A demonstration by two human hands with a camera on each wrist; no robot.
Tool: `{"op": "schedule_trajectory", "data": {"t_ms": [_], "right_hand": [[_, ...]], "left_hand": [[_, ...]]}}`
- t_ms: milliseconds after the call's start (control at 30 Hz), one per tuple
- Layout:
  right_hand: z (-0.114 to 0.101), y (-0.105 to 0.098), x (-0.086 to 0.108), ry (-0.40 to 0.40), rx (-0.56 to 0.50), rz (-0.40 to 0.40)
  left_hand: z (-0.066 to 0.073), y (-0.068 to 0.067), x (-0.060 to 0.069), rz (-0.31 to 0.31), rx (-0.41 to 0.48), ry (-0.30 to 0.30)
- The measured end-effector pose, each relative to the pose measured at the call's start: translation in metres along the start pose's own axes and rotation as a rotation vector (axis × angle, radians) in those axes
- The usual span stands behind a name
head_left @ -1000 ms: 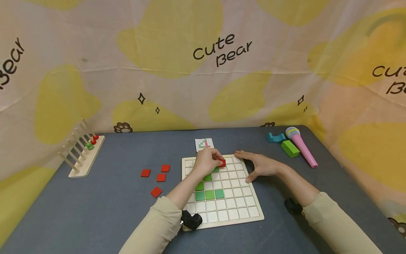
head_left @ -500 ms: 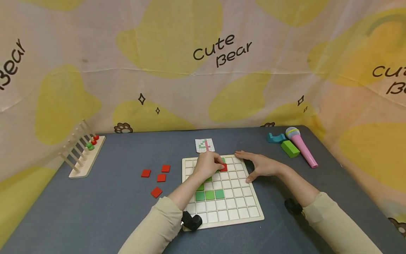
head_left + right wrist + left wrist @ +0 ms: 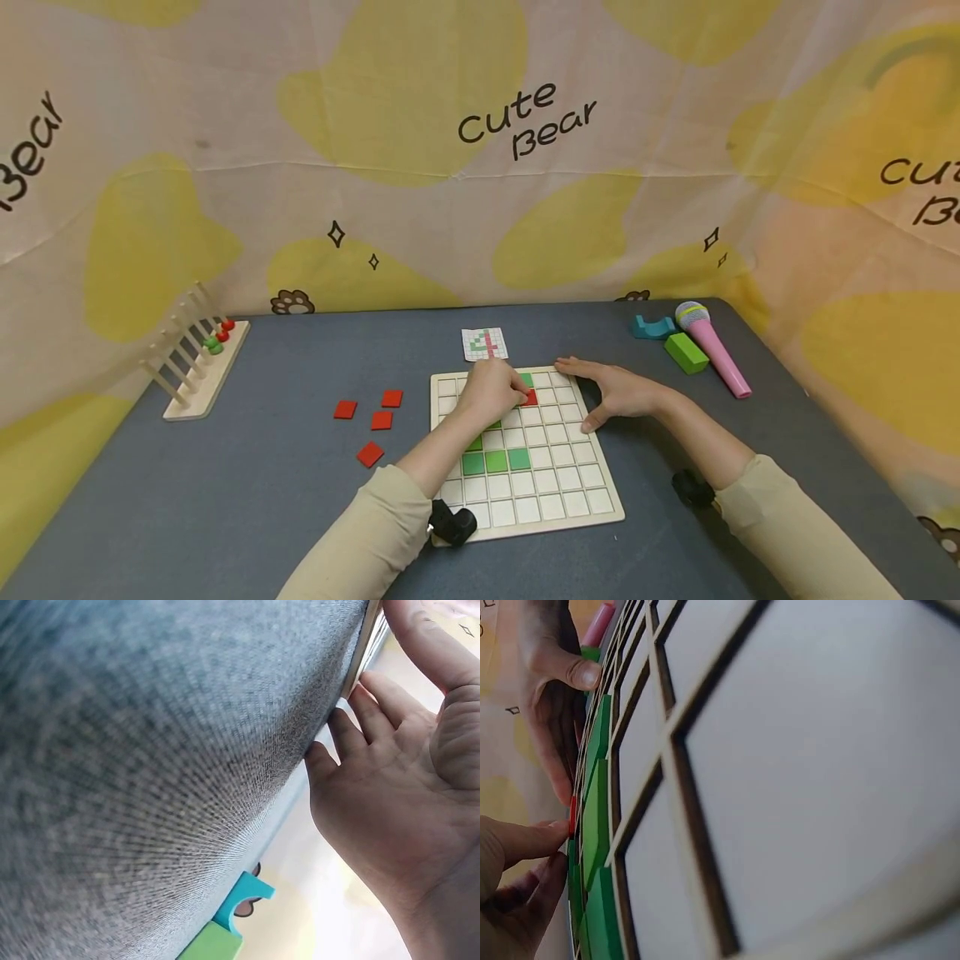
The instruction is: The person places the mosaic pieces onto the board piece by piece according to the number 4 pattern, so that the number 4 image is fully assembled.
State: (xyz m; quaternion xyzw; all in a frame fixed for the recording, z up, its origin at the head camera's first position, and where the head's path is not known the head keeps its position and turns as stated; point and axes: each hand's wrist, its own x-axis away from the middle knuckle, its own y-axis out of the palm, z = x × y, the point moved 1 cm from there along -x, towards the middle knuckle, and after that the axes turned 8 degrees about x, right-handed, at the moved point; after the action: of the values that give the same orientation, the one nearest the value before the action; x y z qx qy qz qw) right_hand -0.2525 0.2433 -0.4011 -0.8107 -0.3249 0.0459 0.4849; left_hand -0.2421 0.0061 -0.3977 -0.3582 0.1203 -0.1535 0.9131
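Over the upper part of a pale gridded wooden board [image 3: 551, 506], my left hand [image 3: 491, 392] has its fingertips at a small red square tile [image 3: 531, 398], pinching its left edge. The tile lies in a cell just below a green tile [image 3: 527, 380]. More green tiles [image 3: 497, 461] sit in cells lower down, some partly covered by my left hand. In the left wrist view the thumb [image 3: 551, 829] meets the red tile [image 3: 572, 817]. My right hand [image 3: 618, 390] rests along the board's right edge, fingers extended and thumb apart, holding nothing.
Several loose red tiles [image 3: 370, 454] lie left of the board. A small pattern card [image 3: 484, 343] lies behind it. A pegged wooden stand [image 3: 217, 375] with beads is far left. A pink microphone [image 3: 717, 354], green block [image 3: 686, 352] and teal arch block [image 3: 652, 327] are at back right.
My left hand has moved the red tile slightly toward me, from the top row to the cell below, uncovering a green tile above it. My right hand has stayed put.
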Motion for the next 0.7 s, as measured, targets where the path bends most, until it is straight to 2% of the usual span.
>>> {"op": "schedule_trajectory", "data": {"t_ms": [133,233,333,500,700], "right_hand": [[0.0,0.0,0.0,-0.005,-0.006,-0.001],[0.001,0.0,0.0,-0.012,-0.013,-0.001],[0.001,0.0,0.0,-0.015,-0.016,-0.005],[0.001,-0.001,0.0,-0.006,-0.003,-0.004],[0.0,0.0,0.0,0.0,-0.001,0.0]], "left_hand": [[0.002,-0.005,0.0,-0.016,0.036,0.026],[0.003,-0.015,0.0,-0.015,0.08,0.033],[0.002,-0.028,-0.001,-0.001,0.111,0.032],[-0.002,-0.054,-0.001,0.051,0.164,-0.018],[-0.011,-0.087,0.003,0.086,0.17,-0.046]]}}
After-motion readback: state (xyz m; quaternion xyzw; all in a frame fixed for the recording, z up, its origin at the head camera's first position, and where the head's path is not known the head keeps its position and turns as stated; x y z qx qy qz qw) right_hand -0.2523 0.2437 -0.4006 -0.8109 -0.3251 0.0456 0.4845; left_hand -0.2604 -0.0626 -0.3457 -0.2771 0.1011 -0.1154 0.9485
